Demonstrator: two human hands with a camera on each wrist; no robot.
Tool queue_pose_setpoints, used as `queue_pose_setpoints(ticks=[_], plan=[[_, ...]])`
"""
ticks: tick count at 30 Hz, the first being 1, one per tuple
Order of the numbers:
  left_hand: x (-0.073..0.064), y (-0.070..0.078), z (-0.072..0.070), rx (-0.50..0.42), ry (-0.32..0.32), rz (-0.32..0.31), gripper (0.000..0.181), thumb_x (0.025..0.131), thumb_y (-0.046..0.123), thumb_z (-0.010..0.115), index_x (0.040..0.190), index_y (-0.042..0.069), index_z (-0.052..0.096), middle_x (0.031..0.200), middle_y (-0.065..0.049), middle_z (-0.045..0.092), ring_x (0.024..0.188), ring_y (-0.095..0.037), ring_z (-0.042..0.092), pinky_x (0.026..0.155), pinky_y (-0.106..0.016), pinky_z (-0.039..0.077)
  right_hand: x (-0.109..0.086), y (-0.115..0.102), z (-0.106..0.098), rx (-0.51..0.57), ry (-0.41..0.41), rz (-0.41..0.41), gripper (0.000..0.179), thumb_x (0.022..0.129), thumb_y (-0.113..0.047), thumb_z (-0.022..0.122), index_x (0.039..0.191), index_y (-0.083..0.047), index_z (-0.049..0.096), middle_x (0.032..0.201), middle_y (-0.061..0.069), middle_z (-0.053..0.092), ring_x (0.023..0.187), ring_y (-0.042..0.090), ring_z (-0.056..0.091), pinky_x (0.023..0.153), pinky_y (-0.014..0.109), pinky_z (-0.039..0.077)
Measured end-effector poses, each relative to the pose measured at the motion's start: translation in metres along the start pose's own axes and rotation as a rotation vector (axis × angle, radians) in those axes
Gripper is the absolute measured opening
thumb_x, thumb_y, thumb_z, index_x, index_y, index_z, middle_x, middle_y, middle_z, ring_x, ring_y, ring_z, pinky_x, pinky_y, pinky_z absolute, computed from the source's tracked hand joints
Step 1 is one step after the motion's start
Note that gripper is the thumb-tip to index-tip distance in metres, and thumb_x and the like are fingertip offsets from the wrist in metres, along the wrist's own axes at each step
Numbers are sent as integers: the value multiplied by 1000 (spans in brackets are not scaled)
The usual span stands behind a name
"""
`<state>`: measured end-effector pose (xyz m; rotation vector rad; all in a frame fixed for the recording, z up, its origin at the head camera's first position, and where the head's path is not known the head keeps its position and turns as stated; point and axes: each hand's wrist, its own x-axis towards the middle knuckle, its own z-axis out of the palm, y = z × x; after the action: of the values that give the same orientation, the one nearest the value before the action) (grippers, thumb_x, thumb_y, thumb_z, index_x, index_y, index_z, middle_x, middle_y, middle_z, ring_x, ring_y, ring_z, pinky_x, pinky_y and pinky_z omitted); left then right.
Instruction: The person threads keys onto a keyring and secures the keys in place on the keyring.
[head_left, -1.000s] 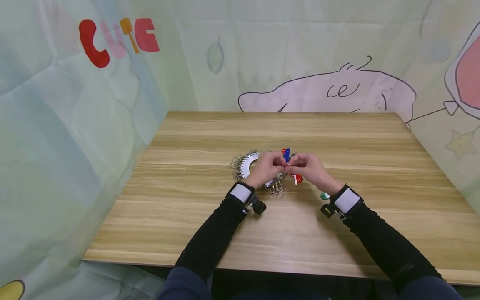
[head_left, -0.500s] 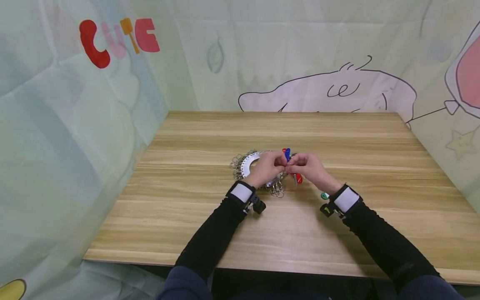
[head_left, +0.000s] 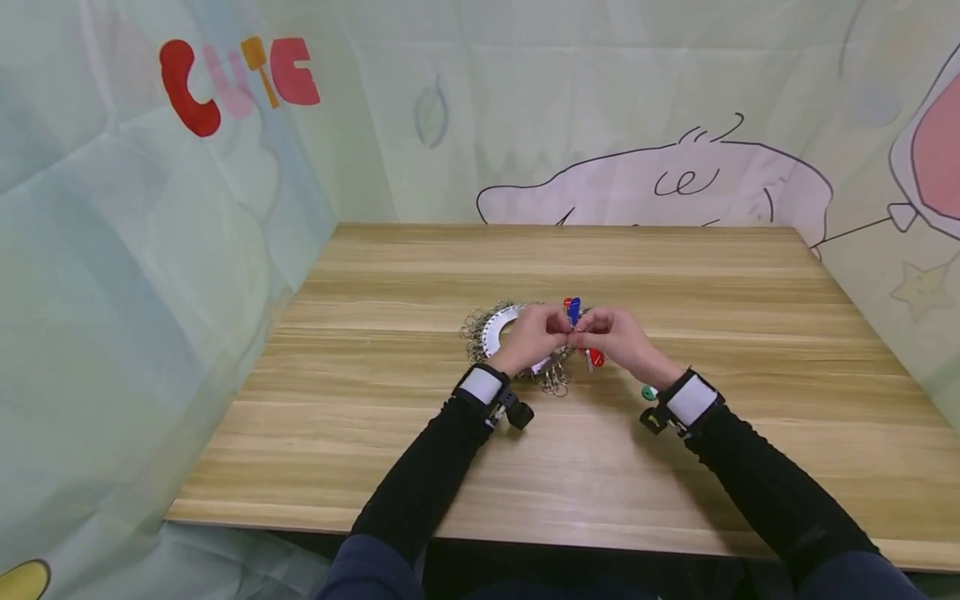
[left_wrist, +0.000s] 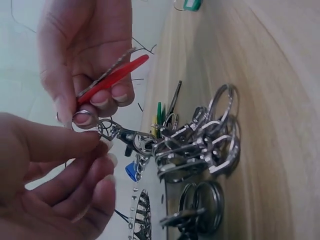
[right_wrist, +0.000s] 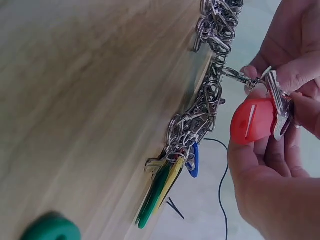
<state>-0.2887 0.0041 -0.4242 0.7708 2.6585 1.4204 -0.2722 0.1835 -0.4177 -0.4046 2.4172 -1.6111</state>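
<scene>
Both hands meet above a white ring-shaped key holder (head_left: 490, 331) fringed with metal snap hooks (left_wrist: 200, 142). My left hand (head_left: 531, 336) pinches the small split ring (left_wrist: 104, 129) at the end of one hook. In my right hand (head_left: 619, 340), finger and thumb pinch a key ring (left_wrist: 83, 118) carrying a red key tag (right_wrist: 251, 121) and metal keys (right_wrist: 280, 106). The two rings come together at the fingertips, which partly hide them. Blue (head_left: 574, 310), green (right_wrist: 155, 195) and yellow (right_wrist: 171, 181) tags hang from the holder beyond the hands.
A separate green tag (head_left: 649, 392) lies on the wooden table (head_left: 420, 450) beside the right wrist. Printed cloth (head_left: 420, 108) forms walls behind and at the sides of the table. The front edge runs below the forearms.
Both hands stay at nearly the same spot, fingertips together. The keys and red tag beneath the right hand shift slightly; the key holder stays put.
</scene>
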Motion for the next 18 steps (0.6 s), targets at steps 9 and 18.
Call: queue_pose_setpoints(ticks=[9, 18], plan=[[1, 2, 1, 36, 15, 23, 11, 80, -8, 63, 84, 2, 65, 79, -11, 69, 69, -13, 59, 60, -13, 44, 0, 0, 0, -8, -3, -8, 17, 87, -9, 69, 98, 3, 63, 89, 7, 71, 78, 13, 66, 62, 19, 48], [0, 0, 2, 18, 17, 10, 9, 80, -8, 63, 82, 1, 63, 80, -13, 68, 69, -12, 56, 61, -15, 43, 0, 0, 2, -11, -6, -34, 15, 86, -8, 69, 96, 2, 63, 87, 9, 71, 77, 15, 66, 60, 20, 48]])
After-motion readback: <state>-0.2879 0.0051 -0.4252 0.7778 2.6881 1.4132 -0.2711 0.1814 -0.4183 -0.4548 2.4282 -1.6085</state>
